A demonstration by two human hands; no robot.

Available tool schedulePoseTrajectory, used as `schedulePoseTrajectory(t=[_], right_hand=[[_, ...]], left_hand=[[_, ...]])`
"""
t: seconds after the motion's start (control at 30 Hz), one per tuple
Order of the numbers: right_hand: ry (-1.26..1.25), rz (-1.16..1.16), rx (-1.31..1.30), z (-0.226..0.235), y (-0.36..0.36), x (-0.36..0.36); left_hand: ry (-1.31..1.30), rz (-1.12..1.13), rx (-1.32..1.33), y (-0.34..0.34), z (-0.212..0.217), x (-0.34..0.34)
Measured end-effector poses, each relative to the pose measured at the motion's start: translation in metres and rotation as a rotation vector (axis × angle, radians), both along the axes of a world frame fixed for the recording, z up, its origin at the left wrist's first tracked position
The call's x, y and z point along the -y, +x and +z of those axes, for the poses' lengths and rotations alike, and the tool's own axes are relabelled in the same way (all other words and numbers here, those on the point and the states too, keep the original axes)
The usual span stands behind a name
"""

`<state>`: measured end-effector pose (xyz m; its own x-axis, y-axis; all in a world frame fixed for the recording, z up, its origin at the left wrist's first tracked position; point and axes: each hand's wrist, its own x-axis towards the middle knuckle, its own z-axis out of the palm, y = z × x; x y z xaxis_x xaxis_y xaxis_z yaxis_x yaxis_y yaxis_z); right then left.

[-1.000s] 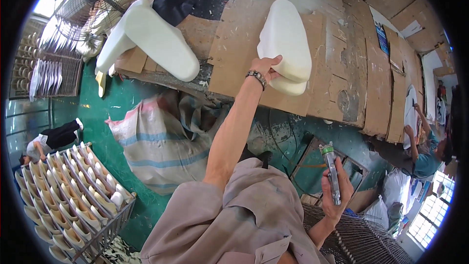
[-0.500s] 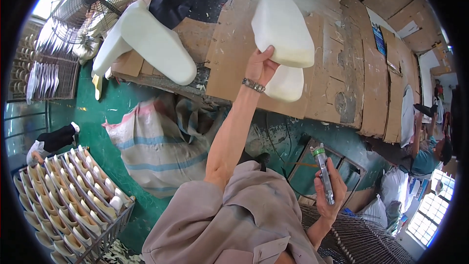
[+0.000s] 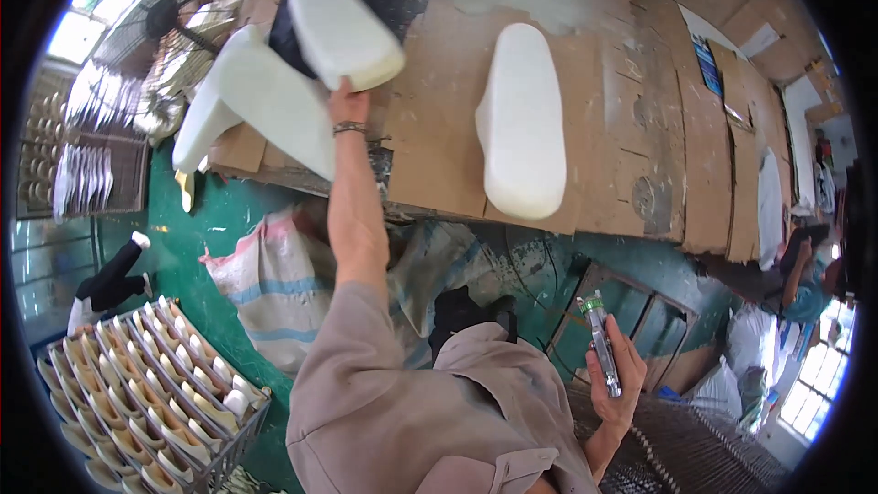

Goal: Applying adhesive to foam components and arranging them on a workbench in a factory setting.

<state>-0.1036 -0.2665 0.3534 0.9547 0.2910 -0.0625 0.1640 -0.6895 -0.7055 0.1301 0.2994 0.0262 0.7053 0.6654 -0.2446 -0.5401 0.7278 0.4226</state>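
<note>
My left hand [image 3: 350, 108] is closed on the near edge of a white molded foam piece [image 3: 343, 29], holding it above the left part of the table. Just below and left of it lie larger curved white foam pieces [image 3: 267, 105], leaning over one another at the table's edge. A long white foam piece [image 3: 524, 123] rests on the cardboard in the middle. Low on the right, my right hand [image 3: 619, 373] grips a silver hair clipper [image 3: 600, 344] with a green band, its toothed head pointing up.
Flattened cardboard [image 3: 439, 110] covers the worktable. A woven sack [image 3: 283, 288] stands against its near side. At lower left is a wire crate [image 3: 242, 434] packed with cream curved pieces. A fan [image 3: 163, 18] stands far left, and another person [image 3: 809, 284] works at far right.
My left hand has carried its foam piece leftward, away from the long one on the cardboard, which now shows fully. The clipper stays in my right hand at about the same place.
</note>
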Motion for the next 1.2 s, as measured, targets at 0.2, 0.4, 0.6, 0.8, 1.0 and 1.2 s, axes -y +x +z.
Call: schedulePoseTrajectory(t=[0.2,0.4,0.6,0.8,1.0,1.2], right_hand=[[-0.003,-0.020,0.020,0.004,0.010,-0.011],[0.013,0.010,0.030,0.002,0.013,-0.013],[0.020,-0.003,0.055,0.011,0.004,-0.016],[0.069,-0.123,0.046,0.001,-0.010,-0.004],[0.104,-0.156,0.090,-0.002,-0.012,0.017],[0.139,-0.107,0.140,0.011,-0.006,0.039]], left_hand=[[0.154,-0.065,-0.381,-0.046,-0.045,0.014],[0.695,-0.871,-0.669,-0.102,-0.020,0.233],[0.610,-0.794,-0.735,-0.117,-0.034,0.310],[0.848,-0.811,-0.895,-0.104,-0.042,0.335],[0.332,-0.788,-0.555,-0.101,-0.026,0.341],[0.350,-0.792,-0.687,-0.108,-0.031,0.338]])
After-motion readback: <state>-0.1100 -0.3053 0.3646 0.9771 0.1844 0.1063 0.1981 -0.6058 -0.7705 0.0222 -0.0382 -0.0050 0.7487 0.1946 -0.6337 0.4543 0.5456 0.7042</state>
